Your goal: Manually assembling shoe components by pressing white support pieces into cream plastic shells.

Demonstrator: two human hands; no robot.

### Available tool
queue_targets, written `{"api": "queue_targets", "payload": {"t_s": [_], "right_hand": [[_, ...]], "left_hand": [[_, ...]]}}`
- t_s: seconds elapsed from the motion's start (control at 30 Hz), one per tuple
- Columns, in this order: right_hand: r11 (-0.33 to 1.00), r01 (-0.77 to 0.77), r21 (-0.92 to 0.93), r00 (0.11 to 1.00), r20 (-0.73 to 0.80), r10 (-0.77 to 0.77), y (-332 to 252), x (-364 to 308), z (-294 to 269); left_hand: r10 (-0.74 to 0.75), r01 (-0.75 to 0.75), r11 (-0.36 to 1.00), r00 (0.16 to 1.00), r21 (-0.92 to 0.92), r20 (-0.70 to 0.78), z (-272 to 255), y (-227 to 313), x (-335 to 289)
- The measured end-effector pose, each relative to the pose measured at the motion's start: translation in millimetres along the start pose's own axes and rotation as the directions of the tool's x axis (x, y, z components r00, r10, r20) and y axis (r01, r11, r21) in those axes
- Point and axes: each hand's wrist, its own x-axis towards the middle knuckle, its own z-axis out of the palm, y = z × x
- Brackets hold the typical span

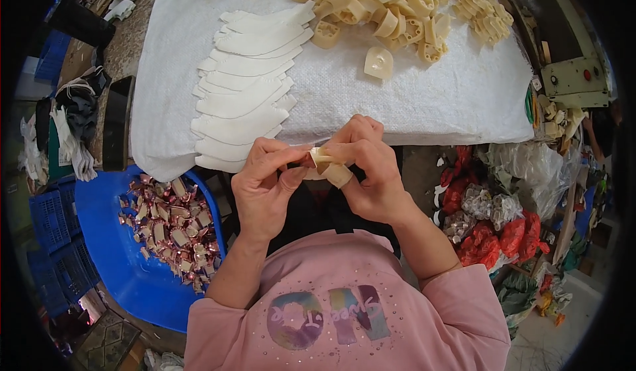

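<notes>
Close in front of my body, my two hands meet over a small beige plastic shoe heel [336, 174]. My right hand [372, 165] grips the heel with its fingers curled round it. A whitish strip [318, 154] lies against the heel, and my left hand [266, 182] pinches the strip's edge between thumb and fingers. The fingers partly cover where strip and heel meet. Just beyond my hands, a fanned row of curved white cover pieces [248, 83] overlaps on the cloth. One loose beige heel [379, 63] lies apart from the heap.
A white woven cloth [338, 99] covers the work surface. On it, at the far right, is a heap of beige heels [391, 13]. A blue basin [109, 238] at my left holds shiny pinkish pieces [175, 232]. Red plastic bags [490, 242] lie at my right.
</notes>
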Motion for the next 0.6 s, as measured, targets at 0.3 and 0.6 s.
{"api": "queue_targets", "payload": {"t_s": [0.3,0.6], "right_hand": [[0.983,-0.100,0.154,0.981,0.179,0.072,-2.4,-2.6,-8.8],[0.996,-0.032,0.086,0.983,0.181,0.015,-4.1,-1.8,-3.8]], "left_hand": [[0.216,-0.265,0.877,0.963,0.401,0.163,3.5,5.6,12.2],[0.144,-0.172,0.909,0.984,0.379,0.102,5.1,1.1,6.3]]}}
